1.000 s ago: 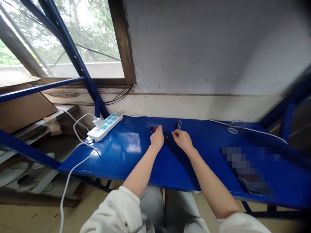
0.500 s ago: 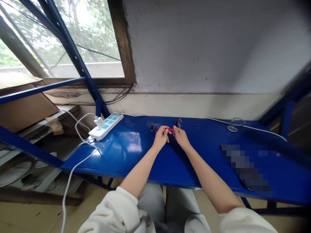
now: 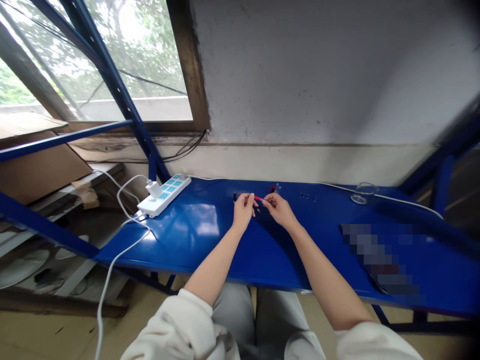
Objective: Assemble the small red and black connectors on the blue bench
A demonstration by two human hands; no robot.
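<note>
One white power strip (image 3: pixel 164 196) lies leftmost on the blue surface (image 3: pixel 180 252). Next, by a small black cylinder (image 3: pixel 235 196), the left hand (image 3: pixel 243 210) pinches a slim red rod (image 3: pixel 258 198), held between both hands; the right hand (image 3: pixel 279 209), fingertips together, grips its other end. Farther right sits a clear ring (image 3: pixel 359 199).

Cream sleeves (image 3: pixel 180 325) (bunched), light grey trousers (image 3: pixel 233 312)
</note>
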